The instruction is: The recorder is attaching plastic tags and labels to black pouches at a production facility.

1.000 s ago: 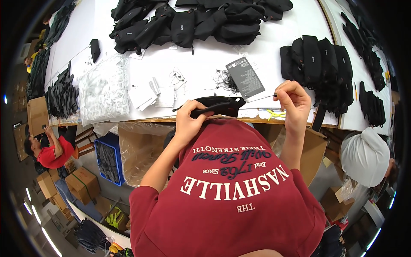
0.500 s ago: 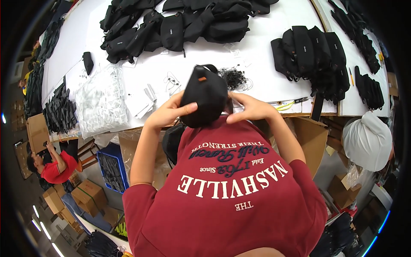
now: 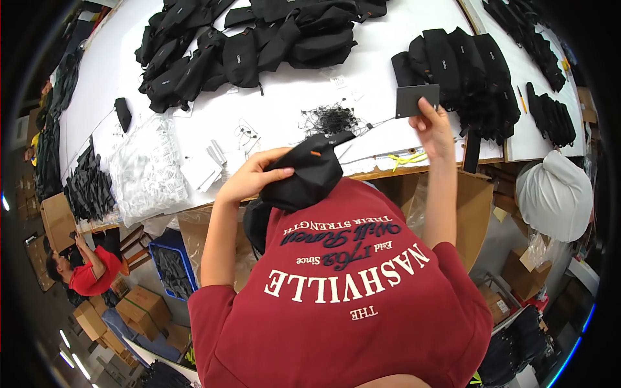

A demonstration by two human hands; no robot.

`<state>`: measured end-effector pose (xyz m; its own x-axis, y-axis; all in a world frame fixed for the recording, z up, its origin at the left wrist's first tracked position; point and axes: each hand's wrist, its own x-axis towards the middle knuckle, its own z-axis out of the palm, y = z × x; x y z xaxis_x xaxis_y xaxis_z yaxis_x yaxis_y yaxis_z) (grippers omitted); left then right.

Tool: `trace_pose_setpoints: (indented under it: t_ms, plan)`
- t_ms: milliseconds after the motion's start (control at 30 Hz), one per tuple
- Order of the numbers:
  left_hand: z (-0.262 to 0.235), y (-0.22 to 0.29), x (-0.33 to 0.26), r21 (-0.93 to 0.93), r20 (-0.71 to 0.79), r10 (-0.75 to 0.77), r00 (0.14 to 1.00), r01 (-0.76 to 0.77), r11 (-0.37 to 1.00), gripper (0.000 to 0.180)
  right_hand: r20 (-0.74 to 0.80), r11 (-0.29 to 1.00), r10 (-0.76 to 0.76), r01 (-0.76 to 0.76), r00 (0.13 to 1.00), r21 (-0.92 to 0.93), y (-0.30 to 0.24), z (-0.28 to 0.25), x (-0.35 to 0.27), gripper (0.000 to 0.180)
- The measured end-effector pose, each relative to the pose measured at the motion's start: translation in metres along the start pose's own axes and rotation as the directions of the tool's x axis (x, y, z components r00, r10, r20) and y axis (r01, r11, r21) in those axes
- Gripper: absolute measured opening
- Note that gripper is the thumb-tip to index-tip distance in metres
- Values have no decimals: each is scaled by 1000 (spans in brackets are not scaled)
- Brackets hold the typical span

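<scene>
My left hand (image 3: 259, 176) grips a small black fabric pouch (image 3: 307, 174) with an orange tab, thumb on top, close to my chest at the table's front edge. My right hand (image 3: 432, 132) is raised to the right, pinching a dark rectangular hang tag (image 3: 407, 100) by its edge. A thin dark cord runs from the tag down toward the pouch. Just beyond the pouch lies a tangle of black tag strings (image 3: 331, 118). Behind the raised tag is a stack of black pouches (image 3: 446, 64).
More black pouches (image 3: 239, 58) are heaped across the far side of the white table (image 3: 284, 97). At left lie a clear plastic bag of white labels (image 3: 145, 165), white cards (image 3: 202, 169) and a pile of black strips (image 3: 94, 174). A person in red (image 3: 97, 268) works at far left.
My right hand has left the pouch and moved right and away, now holding the dark tag out on its cord. My left hand keeps the pouch, which has tilted and dropped slightly.
</scene>
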<state>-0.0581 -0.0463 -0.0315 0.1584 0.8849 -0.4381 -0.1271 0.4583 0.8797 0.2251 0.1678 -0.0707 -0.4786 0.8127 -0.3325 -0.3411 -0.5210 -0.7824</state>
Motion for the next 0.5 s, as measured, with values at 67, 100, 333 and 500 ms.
trace_pose_setpoints:
  t_ms: [67,100,333,500]
  plan:
    - [6,2,5,42,65,-5,998,2,999,37,-23,824,119,-85,993,561,24,24,6,12]
    - [8,4,7,46,72,-7,997,4,999,37,-102,788,258,-148,961,598,39,41,11,14]
    - [19,15,7,113,93,-29,995,18,993,38,204,800,397,-446,895,400,84,82,8,41]
    - [25,18,6,131,73,-20,997,10,991,39,-14,843,441,-409,898,349,71,103,-5,28]
